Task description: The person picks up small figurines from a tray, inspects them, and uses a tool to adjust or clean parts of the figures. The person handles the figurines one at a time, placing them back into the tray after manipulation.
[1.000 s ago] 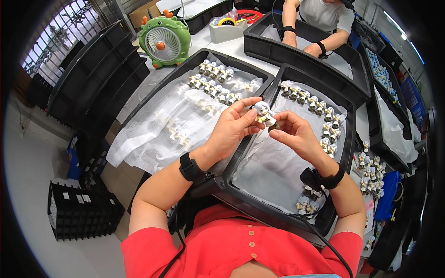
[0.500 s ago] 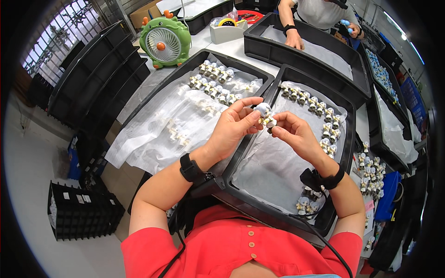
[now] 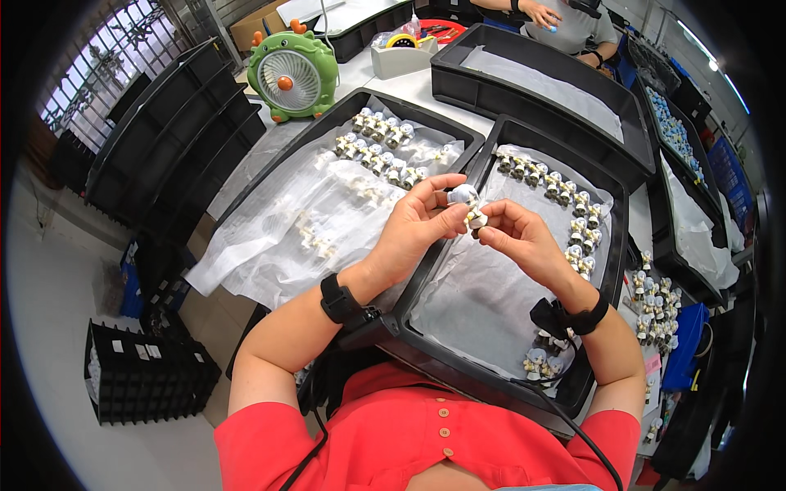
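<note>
Between my two hands is a small toy figurine [image 3: 473, 214] with a pale blue-grey head and a white and yellow body. My left hand [image 3: 422, 219] pinches it at the head, while the fingertips of my right hand [image 3: 524, 239] grip its lower body. Both hands are over the inner edges of two black trays. In the right tray [image 3: 610, 288], similar figurines [image 3: 565, 190] stand in rows along the far and right sides on white sheeting. The left tray [image 3: 465, 131] holds more figurines [image 3: 381, 155], some of them under a thin white sheet [image 3: 262, 229].
A green animal-shaped fan [image 3: 293, 75] and a grey tape dispenser [image 3: 403, 56] stand behind the trays. Another black tray [image 3: 540, 98] lies at the back, with a co-worker [image 3: 565, 37] beyond. Loose figurines [image 3: 655, 307] crowd the right side of the table. Stacked black trays [image 3: 164, 131] rise at left.
The figurine has tilted slightly in my fingers, and my hands have barely shifted. The co-worker has drawn a hand out of the back tray and raised it.
</note>
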The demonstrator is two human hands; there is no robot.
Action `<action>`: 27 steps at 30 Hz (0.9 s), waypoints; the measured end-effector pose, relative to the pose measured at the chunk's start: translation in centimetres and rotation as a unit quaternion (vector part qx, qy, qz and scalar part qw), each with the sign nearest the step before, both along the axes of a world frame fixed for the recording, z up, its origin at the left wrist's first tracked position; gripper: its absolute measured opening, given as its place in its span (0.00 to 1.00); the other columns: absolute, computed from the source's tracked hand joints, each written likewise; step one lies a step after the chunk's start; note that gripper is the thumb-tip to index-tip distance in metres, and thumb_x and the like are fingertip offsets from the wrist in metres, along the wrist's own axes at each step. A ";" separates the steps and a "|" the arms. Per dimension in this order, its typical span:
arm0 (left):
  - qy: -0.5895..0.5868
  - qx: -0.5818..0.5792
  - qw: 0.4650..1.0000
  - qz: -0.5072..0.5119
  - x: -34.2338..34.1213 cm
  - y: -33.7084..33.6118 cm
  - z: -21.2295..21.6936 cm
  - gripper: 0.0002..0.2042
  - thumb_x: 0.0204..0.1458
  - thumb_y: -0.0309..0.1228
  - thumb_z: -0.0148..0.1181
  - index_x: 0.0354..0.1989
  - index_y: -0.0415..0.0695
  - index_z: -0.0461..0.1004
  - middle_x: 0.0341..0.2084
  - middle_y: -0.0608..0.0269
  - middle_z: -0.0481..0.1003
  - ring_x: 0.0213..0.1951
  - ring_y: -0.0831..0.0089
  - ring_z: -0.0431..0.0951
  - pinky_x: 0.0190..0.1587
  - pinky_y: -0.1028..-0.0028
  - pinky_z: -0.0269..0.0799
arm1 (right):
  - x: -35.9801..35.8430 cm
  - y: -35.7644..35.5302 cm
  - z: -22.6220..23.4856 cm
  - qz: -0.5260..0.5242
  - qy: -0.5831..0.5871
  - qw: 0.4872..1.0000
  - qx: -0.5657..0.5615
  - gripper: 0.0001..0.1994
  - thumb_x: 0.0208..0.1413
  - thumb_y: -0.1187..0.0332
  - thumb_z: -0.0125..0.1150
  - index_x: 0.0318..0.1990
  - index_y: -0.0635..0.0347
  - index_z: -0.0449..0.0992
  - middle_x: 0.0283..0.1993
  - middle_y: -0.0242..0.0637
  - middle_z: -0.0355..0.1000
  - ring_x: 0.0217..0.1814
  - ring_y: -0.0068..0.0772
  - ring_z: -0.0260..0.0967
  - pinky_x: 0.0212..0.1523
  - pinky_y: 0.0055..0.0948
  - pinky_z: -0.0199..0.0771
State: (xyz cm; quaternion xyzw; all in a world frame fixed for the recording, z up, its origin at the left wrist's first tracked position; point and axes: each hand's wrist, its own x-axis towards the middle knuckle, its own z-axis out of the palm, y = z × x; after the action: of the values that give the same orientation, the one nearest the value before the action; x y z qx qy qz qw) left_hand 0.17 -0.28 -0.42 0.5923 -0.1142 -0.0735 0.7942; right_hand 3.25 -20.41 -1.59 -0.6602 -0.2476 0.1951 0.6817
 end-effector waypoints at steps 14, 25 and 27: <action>-0.028 -0.035 0.999 -0.020 -0.2 -0.2 -0.2 0.24 0.53 0.27 0.57 0.59 0.41 0.59 0.38 0.63 0.69 0.38 0.78 0.73 0.43 0.78 0.71 | 0.0 -0.1 0.4 0.012 0.033 0.999 0.014 0.15 0.54 0.68 0.60 0.46 0.63 0.68 0.40 0.31 0.71 0.40 0.17 0.68 0.42 0.18 0.69; -0.022 -0.032 0.999 -0.016 -0.3 -0.4 0.3 0.23 0.54 0.27 0.56 0.58 0.40 0.59 0.41 0.61 0.70 0.38 0.78 0.72 0.43 0.78 0.71 | 0.0 -0.1 0.5 0.013 0.046 0.998 0.026 0.14 0.55 0.65 0.59 0.46 0.60 0.69 0.40 0.29 0.70 0.40 0.16 0.67 0.44 0.19 0.67; -0.017 -0.031 0.999 -0.019 -0.2 -0.3 0.0 0.23 0.54 0.28 0.57 0.58 0.40 0.60 0.40 0.62 0.70 0.38 0.78 0.72 0.43 0.78 0.71 | 0.0 0.0 0.4 0.005 0.018 1.000 0.025 0.14 0.55 0.66 0.60 0.46 0.60 0.69 0.39 0.28 0.70 0.39 0.16 0.67 0.42 0.18 0.68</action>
State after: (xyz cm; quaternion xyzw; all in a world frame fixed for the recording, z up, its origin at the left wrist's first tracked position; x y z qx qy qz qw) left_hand -0.07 -0.59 -0.38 0.5660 -0.1409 -0.0746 0.8089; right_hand 3.20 -20.44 -1.16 -0.6385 -0.2432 0.2040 0.7011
